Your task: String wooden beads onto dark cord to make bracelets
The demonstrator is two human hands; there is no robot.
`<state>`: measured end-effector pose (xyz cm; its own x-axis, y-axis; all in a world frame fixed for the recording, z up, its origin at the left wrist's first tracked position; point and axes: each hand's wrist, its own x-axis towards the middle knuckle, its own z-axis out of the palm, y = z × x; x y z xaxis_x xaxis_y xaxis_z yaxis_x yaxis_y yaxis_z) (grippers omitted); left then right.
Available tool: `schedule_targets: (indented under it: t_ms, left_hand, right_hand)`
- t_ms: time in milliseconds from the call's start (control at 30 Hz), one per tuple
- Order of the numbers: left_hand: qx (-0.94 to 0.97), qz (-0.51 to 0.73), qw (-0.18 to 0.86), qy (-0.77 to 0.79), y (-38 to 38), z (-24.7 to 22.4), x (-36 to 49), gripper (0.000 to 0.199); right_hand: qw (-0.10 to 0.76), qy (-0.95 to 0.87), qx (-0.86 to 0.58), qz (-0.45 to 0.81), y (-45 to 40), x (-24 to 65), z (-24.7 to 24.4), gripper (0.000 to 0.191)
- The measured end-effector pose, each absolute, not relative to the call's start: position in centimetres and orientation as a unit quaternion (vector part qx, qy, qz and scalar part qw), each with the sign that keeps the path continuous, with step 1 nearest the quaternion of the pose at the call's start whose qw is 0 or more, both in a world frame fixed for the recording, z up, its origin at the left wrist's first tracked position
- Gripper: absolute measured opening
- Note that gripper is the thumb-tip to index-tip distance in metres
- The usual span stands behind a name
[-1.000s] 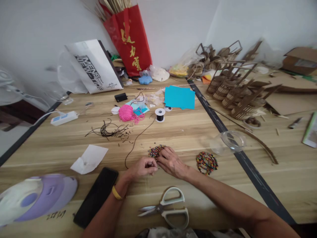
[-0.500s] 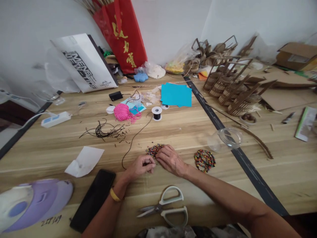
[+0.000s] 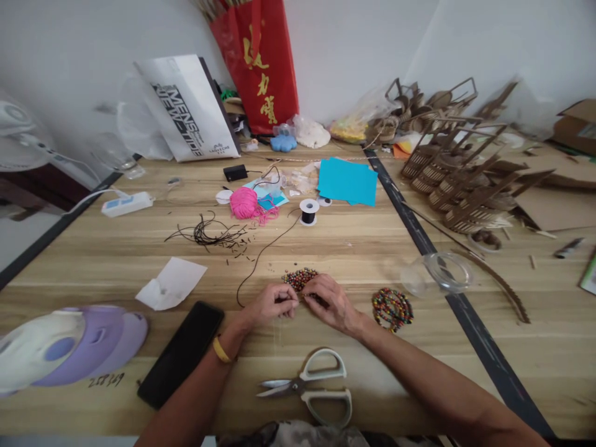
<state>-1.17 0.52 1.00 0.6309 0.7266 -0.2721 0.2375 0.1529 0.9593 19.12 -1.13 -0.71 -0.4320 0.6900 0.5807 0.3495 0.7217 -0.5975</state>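
Observation:
My left hand [image 3: 274,302] is closed in a pinch just left of a small heap of coloured beads [image 3: 300,277]. A black cord [image 3: 259,261] runs from a white spool [image 3: 308,212] down to this hand, and its end is hidden by the fingers. Bent over the near right edge of the heap, my right hand [image 3: 329,302] pinches with thumb and fingertips at what looks like a small bead. The fingertips of both hands almost meet. Strung bead bracelets [image 3: 392,309] lie in a pile right of my right hand. White-handled scissors [image 3: 307,386] lie open below both hands.
Left of me are a black phone [image 3: 181,354], crumpled white paper [image 3: 171,284] and a purple-and-white device [image 3: 74,347]. Beyond lie cut black cords [image 3: 209,232], pink yarn [image 3: 244,203] and blue sheets [image 3: 347,180]. A clear plastic container [image 3: 447,271] and small woven baskets [image 3: 459,180] stand right.
My right hand has drawn back slightly from the bead heap, its fingertips now pinched near its edge. My left hand stays pinched beside it. The whole view has shifted a little.

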Motion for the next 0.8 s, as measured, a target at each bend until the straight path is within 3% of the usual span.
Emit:
schedule_targets:
  t_ms: [800]
  left_hand:
    - [0.627,0.192,0.653,0.378,0.4,0.9,-1.3,0.029]
  right_hand:
    - [0.404,-0.837,-0.283,0.236,-1.5,19.0,0.0,0.007]
